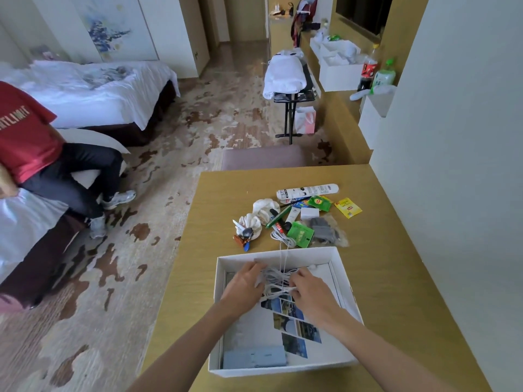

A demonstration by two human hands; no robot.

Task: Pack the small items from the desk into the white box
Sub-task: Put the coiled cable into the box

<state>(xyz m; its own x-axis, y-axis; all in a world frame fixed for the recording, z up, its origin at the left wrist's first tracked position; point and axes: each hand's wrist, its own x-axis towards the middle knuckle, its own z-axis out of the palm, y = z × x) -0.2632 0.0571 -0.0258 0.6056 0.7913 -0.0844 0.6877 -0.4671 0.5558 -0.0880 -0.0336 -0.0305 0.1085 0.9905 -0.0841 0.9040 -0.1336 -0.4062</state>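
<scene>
The white box [342, 290] sits open at the near end of the wooden desk [396, 278]. Inside it, my left hand [244, 287] and my right hand [311, 292] both hold a bundle of white cable [278, 278]. One strand of that cable runs up over the box's far wall to the pile of small items [294, 219] beyond. The pile has white socks [259, 215], a green packet [300, 234], a grey bagged item [325, 229], a white tube [307, 190] and yellow and green tea bags [348, 207]. A photo leaflet and a grey-blue case [254, 357] lie in the box.
A chair back [263, 157] stands at the desk's far edge. The wall [452, 137] runs along the right of the desk. A person in a red shirt [25, 137] sits on a bed at left. A luggage stand [288, 89] with white cloth stands further back.
</scene>
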